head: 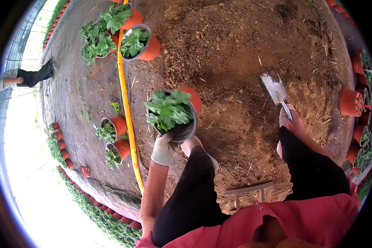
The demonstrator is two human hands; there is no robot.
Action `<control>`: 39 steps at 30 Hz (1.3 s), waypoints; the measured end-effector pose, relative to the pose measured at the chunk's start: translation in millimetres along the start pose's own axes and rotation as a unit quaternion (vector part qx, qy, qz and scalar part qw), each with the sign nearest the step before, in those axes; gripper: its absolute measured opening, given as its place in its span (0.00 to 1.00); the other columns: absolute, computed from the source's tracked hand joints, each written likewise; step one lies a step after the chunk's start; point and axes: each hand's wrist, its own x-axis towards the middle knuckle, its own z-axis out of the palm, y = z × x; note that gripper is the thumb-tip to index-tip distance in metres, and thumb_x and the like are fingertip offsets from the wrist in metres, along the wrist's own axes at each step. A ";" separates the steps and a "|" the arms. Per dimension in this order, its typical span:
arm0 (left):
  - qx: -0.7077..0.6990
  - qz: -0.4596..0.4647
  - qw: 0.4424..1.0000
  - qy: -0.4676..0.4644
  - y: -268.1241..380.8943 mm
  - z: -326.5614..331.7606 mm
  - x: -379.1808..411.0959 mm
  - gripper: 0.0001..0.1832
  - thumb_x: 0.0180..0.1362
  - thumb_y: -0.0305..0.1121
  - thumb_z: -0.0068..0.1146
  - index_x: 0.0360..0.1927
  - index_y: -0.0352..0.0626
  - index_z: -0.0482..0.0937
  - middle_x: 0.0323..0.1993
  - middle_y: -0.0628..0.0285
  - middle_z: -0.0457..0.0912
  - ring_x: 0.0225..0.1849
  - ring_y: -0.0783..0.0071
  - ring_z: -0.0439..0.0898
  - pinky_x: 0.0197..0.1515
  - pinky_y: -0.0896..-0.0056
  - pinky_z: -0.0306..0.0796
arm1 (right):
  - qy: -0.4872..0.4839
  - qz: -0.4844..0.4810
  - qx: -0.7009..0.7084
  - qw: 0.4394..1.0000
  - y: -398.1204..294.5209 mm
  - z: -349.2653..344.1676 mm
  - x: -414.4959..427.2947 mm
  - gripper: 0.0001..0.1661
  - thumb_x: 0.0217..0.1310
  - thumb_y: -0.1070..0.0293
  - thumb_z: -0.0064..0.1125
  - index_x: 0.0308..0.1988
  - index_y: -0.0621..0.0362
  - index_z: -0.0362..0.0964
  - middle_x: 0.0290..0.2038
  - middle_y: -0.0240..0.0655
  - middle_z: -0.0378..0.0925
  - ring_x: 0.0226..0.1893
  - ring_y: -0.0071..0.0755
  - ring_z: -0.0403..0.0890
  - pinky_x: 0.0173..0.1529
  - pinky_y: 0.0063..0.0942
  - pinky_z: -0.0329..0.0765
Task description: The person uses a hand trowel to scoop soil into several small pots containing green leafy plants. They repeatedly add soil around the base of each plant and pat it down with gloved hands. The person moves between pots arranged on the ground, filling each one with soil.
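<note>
My left hand, in a whitish work glove, grips the lower rim of an orange-red plastic plant pot. The pot is tilted with its dark mouth towards me, and a leafy green plant fills much of it. My right hand is closed around the handle of a metal hand trowel. Soil clings to the trowel's blade, which lies over the brown ground beyond my right shoe. Part of the right hand's grip is hidden by my knee.
A yellow hose runs along the ground on my left. Potted plants stand beside it, one ahead and two nearer. More pots line the right edge. A low stool is beneath me. Another person stands far left.
</note>
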 end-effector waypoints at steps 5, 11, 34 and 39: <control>0.075 -0.073 0.995 -0.006 -44.9 6.3 8.4 0.24 0.60 0.16 0.45 0.61 0.32 0.67 0.54 0.46 0.77 0.52 0.50 0.81 0.53 0.49 0.79 | -0.020 -0.015 0.025 0.999 2.0 6.0 1.5 0.21 0.59 0.56 0.57 0.51 0.49 0.72 0.36 0.54 0.80 0.39 0.64 0.80 0.44 0.51 0.76; 0.128 -0.112 0.985 -0.017 -102.0 42.0 30.6 0.24 0.64 0.26 0.48 0.64 0.36 0.63 0.52 0.49 0.78 0.48 0.53 0.83 0.47 0.50 0.82 | -0.025 -0.004 0.041 0.999 -7.4 -1.4 -0.7 0.23 0.58 0.57 0.58 0.52 0.50 0.72 0.36 0.50 0.81 0.38 0.60 0.82 0.44 0.47 0.78; 0.111 -0.332 0.934 -0.068 -93.4 67.5 4.4 0.27 0.69 0.40 0.50 0.67 0.39 0.61 0.61 0.52 0.73 0.61 0.52 0.74 0.59 0.47 0.72 | 0.276 0.057 0.077 0.956 8.2 -117.5 60.2 0.11 0.60 0.65 0.60 0.38 0.59 0.68 0.23 0.41 0.71 0.25 0.35 0.73 0.32 0.36 0.71; 0.148 -0.246 0.951 -0.113 -93.7 40.0 5.8 0.35 0.66 0.51 0.52 0.68 0.40 0.59 0.60 0.52 0.73 0.60 0.50 0.75 0.56 0.49 0.74 | 0.163 0.071 0.158 0.971 -47.5 -95.3 92.3 0.13 0.65 0.66 0.56 0.46 0.58 0.65 0.24 0.42 0.73 0.24 0.35 0.76 0.27 0.34 0.76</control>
